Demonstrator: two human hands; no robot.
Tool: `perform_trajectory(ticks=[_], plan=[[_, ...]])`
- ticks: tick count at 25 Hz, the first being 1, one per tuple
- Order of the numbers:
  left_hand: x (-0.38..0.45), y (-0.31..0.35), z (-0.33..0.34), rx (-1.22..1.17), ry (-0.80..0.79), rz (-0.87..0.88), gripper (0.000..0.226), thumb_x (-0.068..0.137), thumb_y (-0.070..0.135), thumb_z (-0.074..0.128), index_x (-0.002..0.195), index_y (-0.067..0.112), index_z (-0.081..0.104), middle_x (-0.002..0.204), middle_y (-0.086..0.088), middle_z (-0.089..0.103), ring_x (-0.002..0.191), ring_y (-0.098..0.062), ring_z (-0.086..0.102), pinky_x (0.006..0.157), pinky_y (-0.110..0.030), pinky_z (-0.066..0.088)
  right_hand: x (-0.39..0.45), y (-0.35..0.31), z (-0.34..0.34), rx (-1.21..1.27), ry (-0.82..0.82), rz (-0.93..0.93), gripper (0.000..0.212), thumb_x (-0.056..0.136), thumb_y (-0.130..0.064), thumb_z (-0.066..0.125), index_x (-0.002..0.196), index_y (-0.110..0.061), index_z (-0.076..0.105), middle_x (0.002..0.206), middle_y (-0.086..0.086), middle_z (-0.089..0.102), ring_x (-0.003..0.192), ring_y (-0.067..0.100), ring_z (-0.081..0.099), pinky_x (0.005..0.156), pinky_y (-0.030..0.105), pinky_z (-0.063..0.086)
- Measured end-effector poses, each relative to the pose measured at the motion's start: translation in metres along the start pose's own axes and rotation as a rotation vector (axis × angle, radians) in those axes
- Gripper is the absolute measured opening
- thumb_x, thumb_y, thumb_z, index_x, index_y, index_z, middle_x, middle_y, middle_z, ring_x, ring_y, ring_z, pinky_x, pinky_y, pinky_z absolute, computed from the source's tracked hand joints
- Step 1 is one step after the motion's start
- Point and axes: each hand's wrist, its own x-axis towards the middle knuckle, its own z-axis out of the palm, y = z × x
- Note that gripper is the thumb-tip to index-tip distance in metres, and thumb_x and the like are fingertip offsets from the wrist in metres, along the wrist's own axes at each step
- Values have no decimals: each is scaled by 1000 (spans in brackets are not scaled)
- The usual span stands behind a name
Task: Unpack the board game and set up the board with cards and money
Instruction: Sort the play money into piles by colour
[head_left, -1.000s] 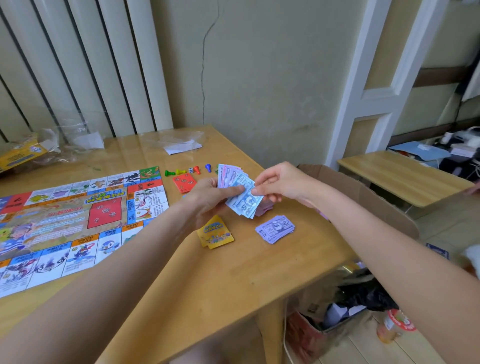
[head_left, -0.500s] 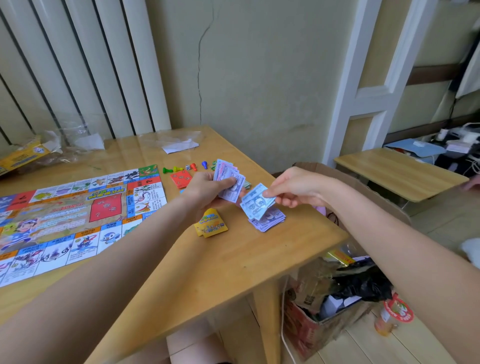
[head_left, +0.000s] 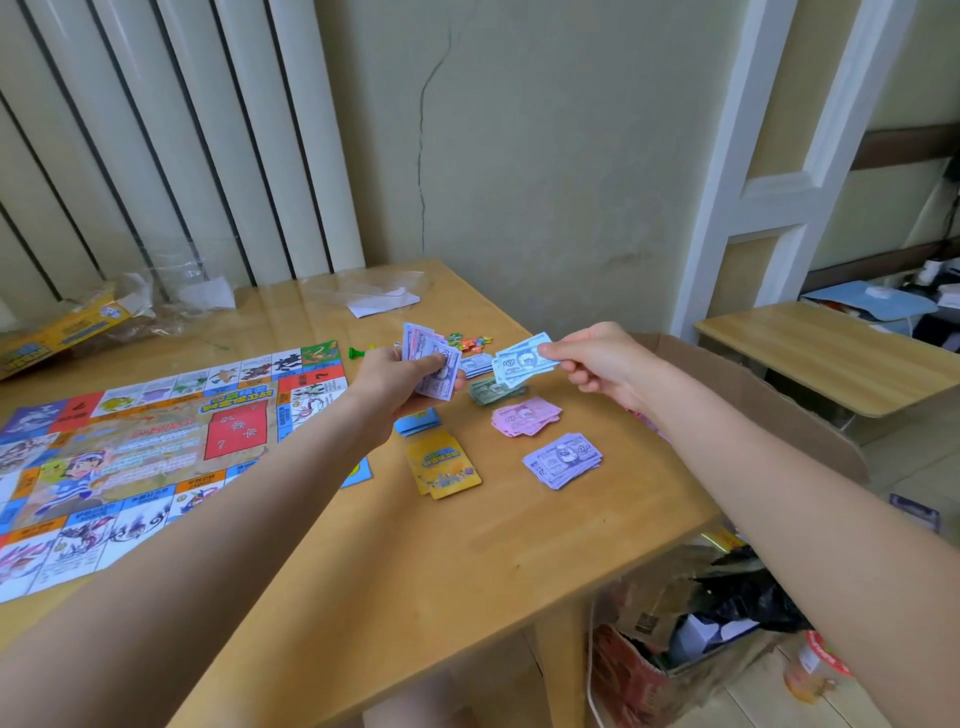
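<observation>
The colourful game board (head_left: 130, 452) lies flat on the left of the wooden table (head_left: 415, 561). My left hand (head_left: 397, 382) grips a fanned stack of purple and blue play money (head_left: 431, 364) above the table. My right hand (head_left: 597, 364) pinches a few light-blue notes (head_left: 519, 361) to the right of that stack. Sorted piles lie below: green notes (head_left: 491, 391), pink notes (head_left: 524, 415), purple notes (head_left: 563, 460). A yellow card deck (head_left: 441, 467) and blue cards (head_left: 415, 422) sit beside the board.
Small coloured tokens (head_left: 470, 343) and a green pawn (head_left: 358, 353) lie at the back. Clear plastic wrapping (head_left: 171, 291) and a white slip (head_left: 382, 304) sit by the wall. An open cardboard box (head_left: 727, 613) of rubbish stands right of the table, a low bench (head_left: 831, 353) beyond.
My right hand pulled light-blue notes off the stack and moved right, away from my left hand. The view shifted, so green and pink piles now show.
</observation>
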Motion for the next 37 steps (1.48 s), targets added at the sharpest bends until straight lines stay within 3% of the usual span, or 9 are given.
perform_trajectory(ticks=[3,9,15,19,22,25,27,31,37], plan=[[18,2,-10,32,-1,-52,17,93,7,53,108,-2,57,57,-5,67,47,-7,63,42,-15,49,30,-11,20,22,44,1,21,83,-12,67,68,-11,53,56,0,39,30,3,29,32,14,19],[52,11,-26,254,-82,-83,14,93,18,55,97,7,62,83,-7,68,52,-1,60,43,-10,44,79,-20,58,-164,-5,37,25,83,-12,68,67,-13,48,55,1,39,45,10,31,32,12,20],[66,4,-34,203,-123,-155,13,93,17,55,88,9,63,62,3,70,54,-1,65,43,-11,46,101,-9,68,-519,38,91,31,76,-20,75,60,-10,50,57,3,50,47,13,42,42,21,35],[65,0,-32,195,-176,-190,10,92,17,56,89,11,64,70,1,72,60,-4,68,44,-13,48,103,-12,69,-836,92,50,38,73,-37,77,84,-6,58,88,6,54,86,26,57,62,27,41],[64,-1,-32,208,-174,-170,9,90,19,60,87,12,65,70,0,72,59,-2,67,43,-12,47,98,-19,67,-571,152,-59,35,77,-38,73,68,-12,51,75,5,47,74,25,48,57,27,35],[62,1,-32,218,-168,-146,9,87,21,64,85,12,65,60,0,70,51,0,64,41,-10,44,79,-31,65,-222,-184,-118,28,85,-32,66,69,-11,56,62,1,50,52,13,43,45,21,34],[60,3,-29,212,-181,-138,11,88,22,62,86,12,65,60,-1,70,50,0,64,41,-10,44,67,-33,66,-216,-355,-145,18,84,-22,67,73,-8,64,58,-1,55,48,7,47,44,17,36],[56,6,-27,94,-171,-152,16,94,16,53,97,3,61,78,-9,67,52,-5,64,46,-14,52,63,-31,61,-142,-338,-140,7,81,-3,68,75,-4,65,61,4,56,53,9,49,45,15,39],[36,6,-13,184,-282,-182,9,91,13,57,91,6,63,75,-4,67,51,-3,63,49,-15,53,37,-24,30,-135,-436,-43,13,82,6,63,88,-5,64,60,1,59,50,8,50,45,16,40]])
